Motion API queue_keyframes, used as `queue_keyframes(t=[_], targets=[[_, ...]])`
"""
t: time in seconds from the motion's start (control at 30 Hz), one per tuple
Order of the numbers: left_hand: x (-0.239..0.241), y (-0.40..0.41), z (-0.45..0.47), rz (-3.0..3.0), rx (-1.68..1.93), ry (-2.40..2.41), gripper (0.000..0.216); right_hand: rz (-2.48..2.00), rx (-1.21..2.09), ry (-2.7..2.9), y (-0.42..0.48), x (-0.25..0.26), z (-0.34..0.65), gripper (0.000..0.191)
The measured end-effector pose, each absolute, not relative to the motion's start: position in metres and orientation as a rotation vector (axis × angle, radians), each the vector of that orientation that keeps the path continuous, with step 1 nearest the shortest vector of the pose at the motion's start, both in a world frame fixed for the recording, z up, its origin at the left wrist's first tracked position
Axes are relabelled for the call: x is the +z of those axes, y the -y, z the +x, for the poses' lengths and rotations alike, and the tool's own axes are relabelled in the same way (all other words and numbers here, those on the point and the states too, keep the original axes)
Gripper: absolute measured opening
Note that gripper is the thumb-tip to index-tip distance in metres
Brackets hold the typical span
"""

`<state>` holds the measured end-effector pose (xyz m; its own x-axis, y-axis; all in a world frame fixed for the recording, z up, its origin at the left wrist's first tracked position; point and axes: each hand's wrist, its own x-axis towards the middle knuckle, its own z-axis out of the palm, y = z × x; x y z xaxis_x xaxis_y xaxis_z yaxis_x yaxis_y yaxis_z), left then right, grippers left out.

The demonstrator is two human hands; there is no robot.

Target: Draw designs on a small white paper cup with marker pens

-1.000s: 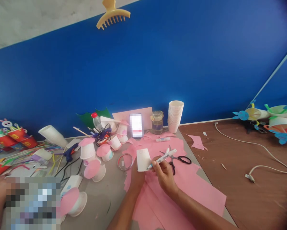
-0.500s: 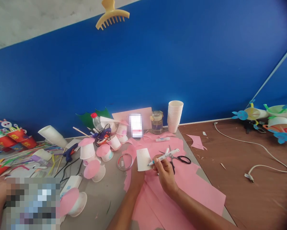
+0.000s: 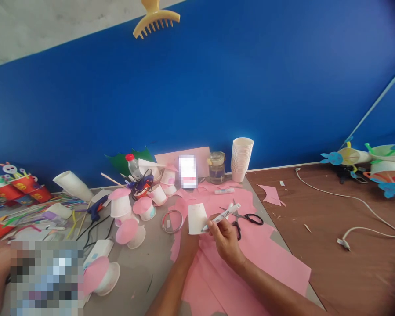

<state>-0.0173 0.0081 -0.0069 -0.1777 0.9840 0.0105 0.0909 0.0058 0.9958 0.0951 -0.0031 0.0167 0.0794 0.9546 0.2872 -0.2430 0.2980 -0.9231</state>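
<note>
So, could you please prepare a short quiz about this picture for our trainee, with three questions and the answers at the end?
1. What does the person's right hand hold?
2. True or false: in the picture, the tall stack of white paper cups stands to the right of the transparent lidded jar.
3. Fill in the colour: the black-handled metal scissors lie on ____ paper.

Key: 1. a white cylindrical marker; 2. true; 3. pink.

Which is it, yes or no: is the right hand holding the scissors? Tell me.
No: the right hand grips a marker, while the scissors rest mainly on pink paper.
</note>
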Motion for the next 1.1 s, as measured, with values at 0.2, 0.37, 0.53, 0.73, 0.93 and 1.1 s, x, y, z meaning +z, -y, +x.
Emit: queue_keyframes(t=[0.2, 0.37, 0.53, 0.73, 0.93, 1.1], targets=[[-0.0061, -0.0083, -0.0181, 1.257, 1.276, -1.372, 0.012, -0.860, 1.121, 0.947, 0.0003, 0.0154, 0.0945, 0.038], [-0.0052, -0.0080, -0.0167, 1.218, 1.276, -1.355, 0.013, -0.876, 1.159, 0.919, 0.0011, 0.0157, 0.0951, 0.041], [-0.0083, -0.0097, -0.0169, 1.242, 1.275, -1.349, 0.016, -0.842, 1.143, 1.009, 0.0048, 0.0212, 0.0950, 0.039], [-0.0069, -0.0091, -0.0170, 1.248, 1.280, -1.384, 0.017, -0.770, 1.118, 1.096, 0.0032, 0.0137, 0.0956, 0.030], [-0.0066, -0.0089, -0.0180, 1.239, 1.283, -1.385, 0.017, -0.776, 1.110, 1.106, 0.0016, 0.0138, 0.0952, 0.031], [-0.0086, -0.0100, -0.0186, 1.244, 1.279, -1.377, 0.015, -0.832, 1.161, 0.928, -0.0019, 0.0148, 0.0946, 0.034]])
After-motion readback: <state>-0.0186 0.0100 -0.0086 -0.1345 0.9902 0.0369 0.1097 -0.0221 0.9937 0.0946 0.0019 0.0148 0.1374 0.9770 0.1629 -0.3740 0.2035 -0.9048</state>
